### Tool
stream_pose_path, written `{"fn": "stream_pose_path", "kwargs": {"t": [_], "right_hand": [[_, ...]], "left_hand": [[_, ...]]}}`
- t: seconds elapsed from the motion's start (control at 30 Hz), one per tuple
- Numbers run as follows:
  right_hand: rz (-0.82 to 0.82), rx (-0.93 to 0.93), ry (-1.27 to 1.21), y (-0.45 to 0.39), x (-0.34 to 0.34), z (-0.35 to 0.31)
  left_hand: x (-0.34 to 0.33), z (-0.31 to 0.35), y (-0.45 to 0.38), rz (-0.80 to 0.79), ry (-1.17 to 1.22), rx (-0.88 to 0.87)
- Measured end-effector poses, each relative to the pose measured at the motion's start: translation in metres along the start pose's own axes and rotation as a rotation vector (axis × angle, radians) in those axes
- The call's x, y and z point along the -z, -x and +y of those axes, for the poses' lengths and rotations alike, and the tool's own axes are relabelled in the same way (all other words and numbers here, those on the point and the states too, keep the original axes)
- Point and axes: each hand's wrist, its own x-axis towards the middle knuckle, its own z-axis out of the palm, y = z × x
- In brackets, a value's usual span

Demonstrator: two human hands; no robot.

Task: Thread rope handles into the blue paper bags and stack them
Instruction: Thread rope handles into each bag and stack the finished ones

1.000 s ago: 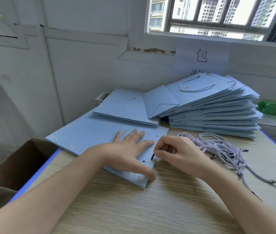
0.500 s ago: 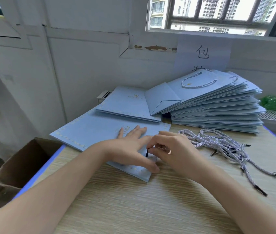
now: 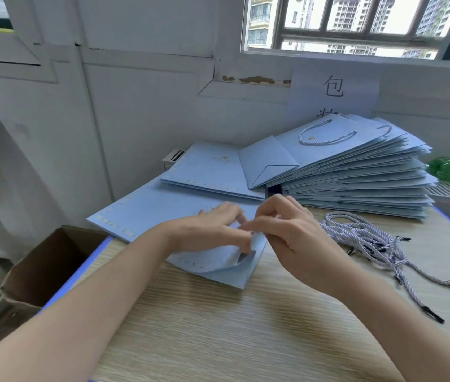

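Blue bag [image 3: 219, 264] under both hands now has its top edge peeled up, where a second ago it lay flat. Left hand [image 3: 212, 230] pinches that flap; right hand [image 3: 287, 232], fingers curled together, looks like it's feeding the rope through, though I can't see it.

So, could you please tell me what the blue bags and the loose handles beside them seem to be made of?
Blue bag: matte paper or thin card, apparently; its top edge bends and creases under the left hand.
Rope handles: twisted white-and-purple cord, probably synthetic, with dark tips.
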Motion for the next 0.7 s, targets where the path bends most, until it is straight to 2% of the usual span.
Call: {"fn": "stream_pose_path", "kwargs": {"t": [0.1, 0.23, 0.3, 0.47, 0.6, 0.7], "right_hand": [[0.128, -0.101, -0.144, 0.001, 0.012, -0.003], [-0.033, -0.271, -0.187, -0.003, 0.001, -0.015], [-0.113, -0.369, -0.304, -0.004, -0.009, -0.021], [-0.152, -0.514, -0.622, -0.004, -0.015, -0.020], [-0.156, -0.520, -0.621, -0.005, -0.017, -0.017], [-0.236, -0.484, -0.486, -0.007, -0.011, -0.016]], "left_hand": [[0.007, 0.004, 0.003, 0.059, 0.162, -0.041], [0.007, 0.005, 0.003, 0.125, 0.167, -0.080], [0.006, 0.004, 0.002, 0.125, 0.143, -0.079], [0.005, 0.001, -0.001, 0.108, 0.101, -0.097], [0.002, 0.001, -0.002, 0.084, 0.083, -0.090], [0.001, 0.002, -0.002, 0.040, -0.006, -0.052]]}}
